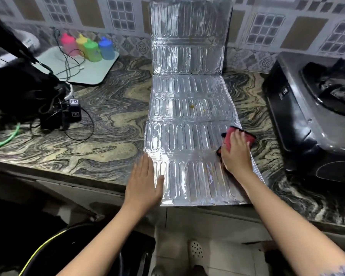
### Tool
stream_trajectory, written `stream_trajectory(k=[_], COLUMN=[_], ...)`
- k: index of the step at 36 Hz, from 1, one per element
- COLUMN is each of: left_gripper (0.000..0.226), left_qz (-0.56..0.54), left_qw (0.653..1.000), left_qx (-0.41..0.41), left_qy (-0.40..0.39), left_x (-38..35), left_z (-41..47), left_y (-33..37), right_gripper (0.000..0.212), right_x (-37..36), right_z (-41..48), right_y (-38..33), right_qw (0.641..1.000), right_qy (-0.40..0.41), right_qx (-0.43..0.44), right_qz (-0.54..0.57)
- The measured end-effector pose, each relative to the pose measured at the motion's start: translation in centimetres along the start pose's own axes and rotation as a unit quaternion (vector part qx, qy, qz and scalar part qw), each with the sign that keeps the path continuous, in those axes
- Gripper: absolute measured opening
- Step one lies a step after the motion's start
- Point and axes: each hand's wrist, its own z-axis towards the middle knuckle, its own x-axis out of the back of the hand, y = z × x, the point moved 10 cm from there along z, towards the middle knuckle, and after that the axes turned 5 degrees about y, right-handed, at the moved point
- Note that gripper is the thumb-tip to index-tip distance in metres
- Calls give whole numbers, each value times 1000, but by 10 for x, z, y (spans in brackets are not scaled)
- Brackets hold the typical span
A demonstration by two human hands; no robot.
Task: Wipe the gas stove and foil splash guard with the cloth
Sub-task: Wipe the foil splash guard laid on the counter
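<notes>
The silver foil splash guard [187,116] lies unfolded across the marbled counter, its far panels leaning up against the tiled wall. A few small yellow specks sit on its middle panel. My right hand [236,154] presses a red cloth with a black edge [245,136] flat onto the guard's right side. My left hand [144,180] rests palm down, fingers spread, on the guard's near left corner. The black gas stove [311,108] stands on the counter to the right, apart from both hands.
Four coloured bottles [88,47] stand on a pale tray [92,70] at the back left. A black bag with cables and small black adapters [70,112] crowds the left counter, beside a green hose [6,140]. The guard's near edge overhangs the counter front.
</notes>
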Motion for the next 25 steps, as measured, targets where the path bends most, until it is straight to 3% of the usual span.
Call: stream_trajectory(k=[4, 9, 12, 16, 25], left_gripper=[70, 41, 52, 72, 79], left_qz=[8, -61, -54, -29, -11], left_qw=[999, 992, 993, 998, 1000], left_qx=[-7, 35, 45, 43, 14], left_qy=[35, 106, 98, 26, 21], left_x=[31, 58, 55, 22, 0], left_z=[19, 74, 113, 147, 133], left_y=[-6, -22, -22, -14, 1], right_gripper=[63, 66, 68, 73, 68], right_x=[-3, -6, -6, -8, -9], right_z=[16, 22, 23, 24, 52], right_y=[-5, -7, -3, 4, 4], right_qw=[999, 998, 999, 999, 999], right_qy=[-18, 0, 17, 35, 14], right_qx=[5, 17, 18, -8, 2], right_qz=[28, 55, 39, 5, 31])
